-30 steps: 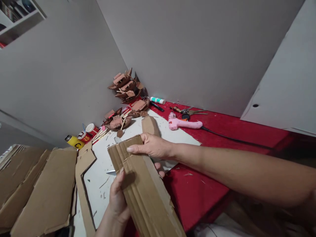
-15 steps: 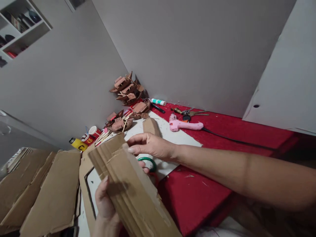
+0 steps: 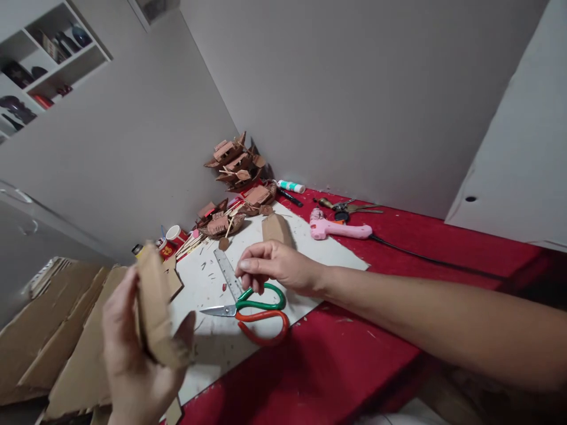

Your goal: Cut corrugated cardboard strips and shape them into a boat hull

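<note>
At the left, my left hand (image 3: 128, 354) is wrapped round a brown cardboard piece (image 3: 157, 307), raised and tilted, a little blurred by motion. My right hand (image 3: 268, 265) hovers over the white sheet with its thumb and fingers drawn together; whether something small is pinched there is hidden. Just below it lie scissors (image 3: 237, 310) with one green and one orange handle, blades pointing left. A clear ruler (image 3: 228, 274) rests beside them, partly behind my right fingers. Beyond the hand sits a smaller cardboard shape (image 3: 277, 229).
Several model boats (image 3: 237, 162) crowd the far corner, with sticks and paper cups (image 3: 176, 234) beside them. A pink glue gun (image 3: 341, 229) trails a black cord rightward across the red tabletop (image 3: 376, 313). Larger cardboard sheets (image 3: 80, 354) stand at the left.
My left hand has moved the cardboard left and turned it, uncovering the scissors and ruler. The right hand has come away from the cardboard. The view has shifted slightly.
</note>
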`<state>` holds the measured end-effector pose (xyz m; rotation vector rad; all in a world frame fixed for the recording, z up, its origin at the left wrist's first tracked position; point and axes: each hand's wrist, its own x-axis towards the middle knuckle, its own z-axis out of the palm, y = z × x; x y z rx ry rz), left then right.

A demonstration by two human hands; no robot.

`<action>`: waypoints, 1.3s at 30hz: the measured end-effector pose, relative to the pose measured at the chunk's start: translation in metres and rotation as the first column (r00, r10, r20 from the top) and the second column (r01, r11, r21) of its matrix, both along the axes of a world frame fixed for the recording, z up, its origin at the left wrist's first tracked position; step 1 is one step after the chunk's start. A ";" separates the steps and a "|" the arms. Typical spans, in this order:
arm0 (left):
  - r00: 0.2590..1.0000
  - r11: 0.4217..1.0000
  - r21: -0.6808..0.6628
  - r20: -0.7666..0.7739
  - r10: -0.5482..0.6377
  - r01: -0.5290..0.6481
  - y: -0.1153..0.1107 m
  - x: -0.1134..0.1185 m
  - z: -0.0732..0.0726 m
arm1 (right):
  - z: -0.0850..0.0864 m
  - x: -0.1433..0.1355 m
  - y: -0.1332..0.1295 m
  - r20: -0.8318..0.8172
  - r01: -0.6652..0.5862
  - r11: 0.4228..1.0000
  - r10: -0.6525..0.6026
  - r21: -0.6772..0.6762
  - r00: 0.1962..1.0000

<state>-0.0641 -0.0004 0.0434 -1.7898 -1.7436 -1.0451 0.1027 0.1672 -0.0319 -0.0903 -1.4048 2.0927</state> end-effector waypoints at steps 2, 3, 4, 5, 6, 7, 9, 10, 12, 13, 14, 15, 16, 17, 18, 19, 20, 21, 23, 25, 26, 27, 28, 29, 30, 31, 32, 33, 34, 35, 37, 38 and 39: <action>0.975 0.999 -0.042 -0.221 0.012 -0.021 0.007 -0.001 -0.007 | 0.002 0.003 -0.004 -0.009 -0.099 0.995 0.100 0.015 0.995; 0.958 0.997 -0.072 -0.287 0.009 -0.031 0.009 -0.002 -0.011 | 0.003 0.004 -0.005 -0.010 -0.151 0.988 0.152 0.026 0.988; 0.946 0.994 -0.100 -0.323 0.006 -0.040 0.011 -0.003 -0.015 | 0.003 0.005 -0.007 -0.009 -0.199 0.979 0.199 0.039 0.980; 0.940 0.991 -0.124 -0.342 0.000 -0.045 0.013 -0.003 -0.018 | 0.003 0.006 -0.008 -0.008 -0.238 0.970 0.239 0.051 0.971; 0.935 0.988 -0.146 -0.355 -0.006 -0.049 0.014 -0.004 -0.021 | 0.003 0.007 -0.009 -0.008 -0.266 0.962 0.267 0.062 0.964; 0.930 0.985 -0.163 -0.367 -0.012 -0.052 0.015 -0.004 -0.023 | 0.003 0.008 -0.009 -0.009 -0.284 0.956 0.285 0.070 0.958; 0.925 0.981 -0.184 -0.380 -0.018 -0.057 0.016 -0.004 -0.026 | 0.004 0.009 -0.010 -0.009 -0.304 0.950 0.306 0.075 0.952; 0.923 0.980 -0.189 -0.384 -0.020 -0.058 0.017 -0.004 -0.026 | 0.004 0.010 -0.011 -0.006 -0.311 0.948 0.312 0.074 0.950; 0.920 0.978 -0.199 -0.392 -0.022 -0.061 0.019 -0.004 -0.028 | 0.005 0.011 -0.011 -0.004 -0.313 0.948 0.314 0.063 0.949; 0.918 0.977 -0.204 -0.395 -0.024 -0.062 0.020 -0.004 -0.028 | 0.005 0.011 -0.012 -0.007 -0.315 0.947 0.316 0.059 0.949; 0.917 0.976 -0.209 -0.398 -0.026 -0.063 0.021 -0.004 -0.029 | 0.006 0.011 -0.012 -0.012 -0.318 0.946 0.319 0.057 0.948; 0.917 0.974 -0.216 -0.399 -0.028 -0.064 0.021 -0.004 -0.029 | 0.006 0.011 -0.012 -0.018 -0.322 0.945 0.324 0.056 0.946; 0.917 0.972 -0.225 -0.398 -0.030 -0.066 0.022 -0.004 -0.030 | 0.006 0.011 -0.012 -0.022 -0.328 0.943 0.330 0.055 0.944; 0.917 0.970 -0.234 -0.397 -0.033 -0.066 0.022 -0.004 -0.030 | 0.005 0.011 -0.012 -0.024 -0.335 0.941 0.336 0.052 0.941; 0.918 0.968 -0.241 -0.396 -0.035 -0.067 0.023 -0.005 -0.031 | 0.005 0.010 -0.012 -0.024 -0.339 0.939 0.341 0.048 0.940; 0.918 0.967 -0.247 -0.395 -0.036 -0.068 0.023 -0.005 -0.031 | 0.004 0.010 -0.012 -0.023 -0.340 0.940 0.341 0.042 0.940; 0.918 0.965 -0.251 -0.396 -0.037 -0.070 0.023 -0.006 -0.032 | 0.004 0.009 -0.012 -0.024 -0.336 0.941 0.336 0.035 0.941; 0.917 0.965 -0.252 -0.397 -0.036 -0.071 0.023 -0.007 -0.032 | 0.003 0.008 -0.012 -0.027 -0.330 0.944 0.330 0.026 0.944; 0.915 0.963 -0.259 -0.401 -0.034 -0.078 0.024 -0.009 -0.032 | 0.003 0.008 -0.012 -0.032 -0.315 0.949 0.316 0.017 0.948; 0.914 0.958 -0.271 -0.404 -0.027 -0.092 0.024 -0.010 -0.034 | 0.003 0.008 -0.012 -0.024 -0.296 0.955 0.296 0.024 0.955; 0.914 0.956 -0.275 -0.405 -0.022 -0.099 0.025 -0.010 -0.034 | 0.004 0.009 -0.013 -0.010 -0.280 0.959 0.281 0.033 0.960; 0.914 0.955 -0.278 -0.405 -0.019 -0.104 0.025 -0.011 -0.035 | 0.005 0.010 -0.013 0.010 -0.263 0.964 0.263 0.045 0.965; 0.914 0.955 -0.278 -0.406 -0.016 -0.107 0.025 -0.011 -0.036 | 0.006 0.011 -0.014 0.034 -0.244 0.968 0.242 0.057 0.970; 0.913 0.955 -0.275 -0.407 -0.015 -0.107 0.026 -0.011 -0.037 | 0.007 0.013 -0.014 0.058 -0.228 0.971 0.224 0.066 0.973; 0.913 0.956 -0.274 -0.408 -0.018 -0.104 0.026 -0.011 -0.038 | 0.008 0.013 -0.015 0.078 -0.218 0.974 0.212 0.069 0.974; 0.913 0.957 -0.273 -0.407 -0.020 -0.100 0.027 -0.012 -0.039 | 0.009 0.014 -0.016 0.095 -0.212 0.975 0.205 0.067 0.974; 0.914 0.957 -0.273 -0.405 -0.023 -0.097 0.028 -0.012 -0.040 | 0.009 0.015 -0.016 0.107 -0.209 0.976 0.202 0.061 0.974; 0.916 0.957 -0.274 -0.401 -0.027 -0.092 0.028 -0.011 -0.041 | 0.009 0.015 -0.017 0.114 -0.207 0.977 0.200 0.053 0.973; 0.919 0.957 -0.277 -0.393 -0.033 -0.084 0.029 -0.012 -0.042 | 0.009 0.015 -0.017 0.118 -0.208 0.977 0.201 0.045 0.972; 0.924 0.956 -0.283 -0.379 -0.040 -0.074 0.030 -0.012 -0.044 | 0.009 0.015 -0.017 0.117 -0.213 0.976 0.207 0.040 0.971; 0.943 0.954 -0.296 -0.328 -0.063 -0.040 0.031 -0.012 -0.046 | 0.009 0.014 -0.017 0.094 -0.233 0.972 0.229 0.037 0.969; 0.955 0.951 -0.307 -0.285 -0.079 -0.013 0.032 -0.013 -0.047 | 0.010 0.014 -0.017 0.075 -0.244 0.969 0.241 0.038 0.968; 0.970 0.950 -0.313 -0.225 -0.094 0.020 0.031 -0.013 -0.046 | 0.010 0.014 -0.016 0.055 -0.249 0.968 0.247 0.042 0.968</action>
